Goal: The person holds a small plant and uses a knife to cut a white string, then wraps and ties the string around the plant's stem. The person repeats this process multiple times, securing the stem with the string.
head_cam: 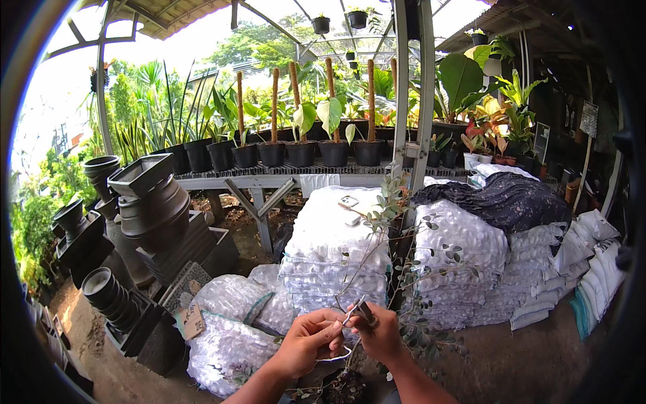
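Both my hands meet in front of me above a potted shrub with small dark leaves (396,222). My left hand (310,341) pinches a pale, silvery wire (346,319) between thumb and fingertips. A lower loop of the wire (337,358) bends below my fingers toward the stem. My right hand (379,336) is closed around a dark, thick, woody-looking stub (364,309), with the wire's upper end beside it. My fingers hide where the wire and stub meet. Beneath my hands, the shrub's root ball of dark soil (345,388) shows near the bottom edge.
White mesh sacks (328,222) are stacked ahead, with a phone (348,202) on top. More sacks (456,262) stand right, partly under a dark patterned cloth (497,202). Dark planters (154,212) pile up left. Behind runs a bench (217,180) of potted plants.
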A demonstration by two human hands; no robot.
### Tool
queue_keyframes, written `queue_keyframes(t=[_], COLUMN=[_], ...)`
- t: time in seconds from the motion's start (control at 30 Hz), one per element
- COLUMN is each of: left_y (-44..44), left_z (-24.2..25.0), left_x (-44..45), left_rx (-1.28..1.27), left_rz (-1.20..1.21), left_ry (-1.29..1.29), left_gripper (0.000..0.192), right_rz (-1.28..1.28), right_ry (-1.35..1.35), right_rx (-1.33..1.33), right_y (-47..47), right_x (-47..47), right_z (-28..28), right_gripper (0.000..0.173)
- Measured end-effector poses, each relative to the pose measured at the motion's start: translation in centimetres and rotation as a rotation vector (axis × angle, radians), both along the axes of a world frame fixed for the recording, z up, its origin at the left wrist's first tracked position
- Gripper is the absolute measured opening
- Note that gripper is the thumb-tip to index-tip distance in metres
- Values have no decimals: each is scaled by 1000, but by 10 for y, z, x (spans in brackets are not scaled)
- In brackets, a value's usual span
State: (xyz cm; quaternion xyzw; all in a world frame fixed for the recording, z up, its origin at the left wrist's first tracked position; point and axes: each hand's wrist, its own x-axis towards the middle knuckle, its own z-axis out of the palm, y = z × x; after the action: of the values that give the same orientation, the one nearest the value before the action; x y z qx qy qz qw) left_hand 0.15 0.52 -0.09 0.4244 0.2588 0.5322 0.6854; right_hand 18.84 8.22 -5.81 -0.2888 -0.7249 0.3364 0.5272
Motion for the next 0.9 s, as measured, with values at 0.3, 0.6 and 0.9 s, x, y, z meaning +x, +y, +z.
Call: queue_keyframes(t=[0.3,0.6,0.9], left_y=[2,1,0], left_z=[-4,-3,-4], left_x=[-1,-2,-4], left_rx=[-32,2,-23], left_rz=[-49,-81,-55], left_ry=[-70,-85,-62], left_gripper=[17,18,18], right_rz=[-21,61,-25], right_ry=[73,121,65], right_rx=[-11,-148,-82], right_y=[1,-5,0], right_x=[0,2,1], right_z=[-2,-1,-7], right_gripper=[43,48,45])
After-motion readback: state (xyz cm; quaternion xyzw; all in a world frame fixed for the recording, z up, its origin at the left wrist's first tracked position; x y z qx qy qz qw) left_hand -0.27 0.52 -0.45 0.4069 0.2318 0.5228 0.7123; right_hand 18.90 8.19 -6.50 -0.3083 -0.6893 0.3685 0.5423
